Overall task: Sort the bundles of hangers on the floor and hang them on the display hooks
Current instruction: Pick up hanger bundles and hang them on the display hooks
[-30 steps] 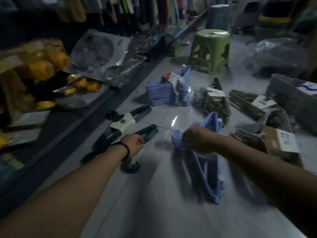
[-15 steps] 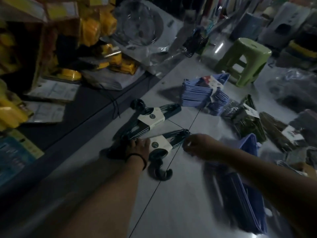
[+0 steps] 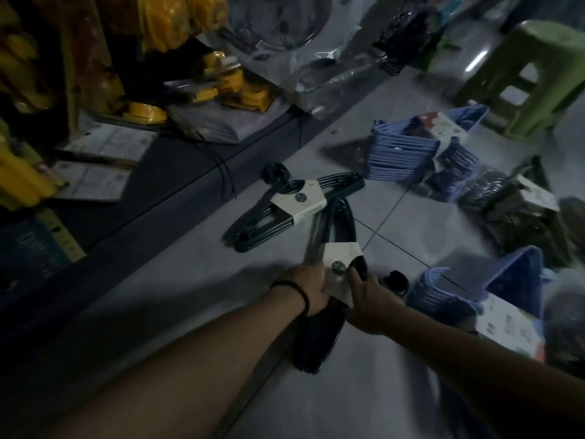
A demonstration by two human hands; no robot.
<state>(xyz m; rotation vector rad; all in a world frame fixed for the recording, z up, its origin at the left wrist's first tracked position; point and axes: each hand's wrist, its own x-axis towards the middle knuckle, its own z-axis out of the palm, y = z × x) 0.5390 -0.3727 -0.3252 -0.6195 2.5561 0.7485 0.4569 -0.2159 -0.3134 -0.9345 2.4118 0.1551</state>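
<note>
Left hand [image 3: 308, 288] and right hand [image 3: 367, 301] apparently both gripped the green hanger bundle [image 3: 340, 223] at its band [image 3: 338, 253], long axis pointing away.

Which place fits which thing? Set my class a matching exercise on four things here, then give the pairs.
Things
1. nearer dark green plastic hanger bundle
2. farther dark green plastic hanger bundle
3. light green plastic stool
4. farther light blue plastic hanger stack

Places
A. top right corner
B. lying untouched beside the shelf base
C. gripped by left hand and right hand
D. just in front of the stool

Pairs: 1-C, 2-B, 3-A, 4-D
</note>
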